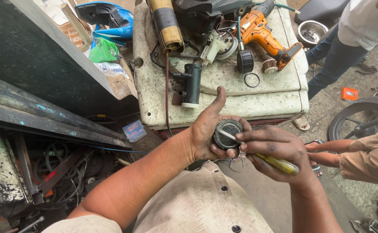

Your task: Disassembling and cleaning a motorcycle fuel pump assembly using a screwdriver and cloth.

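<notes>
My left hand grips a round black part with a glass-like face, thumb raised, with thin wires hanging below it. My right hand holds a screwdriver with a yellow handle; its metal tip rests across the face of the round part. Both hands are greasy and work in front of my chest, just below the edge of a dirty white worktop.
On the worktop lie an orange cordless drill, a black cylinder, a rubber ring and a yellow-black tube. Another person's arms reach in at right; someone stands at top right. Scrap metal lies left.
</notes>
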